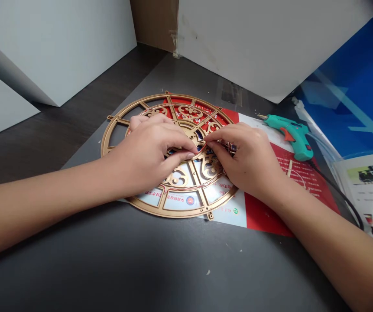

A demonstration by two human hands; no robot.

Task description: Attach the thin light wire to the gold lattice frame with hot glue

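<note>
a dark grey table (141, 268) spreads beneath everything, a tall white panel (244, 43) walling its far side. a red-and-white printed sheet (261, 212) lies partly under the round gold openwork frame (189, 130), flat at mid-table. the left hand (152, 149) and right hand (249, 154) block parts of the frame, fingertips pinched together on a thin reddish wire (201, 151) near its centre. a teal glue gun (292, 132) lies beyond the right hand.

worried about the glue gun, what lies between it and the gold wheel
In the head view, the right hand and part of the printed sheet lie between the gold wheel and the glue gun.
</note>
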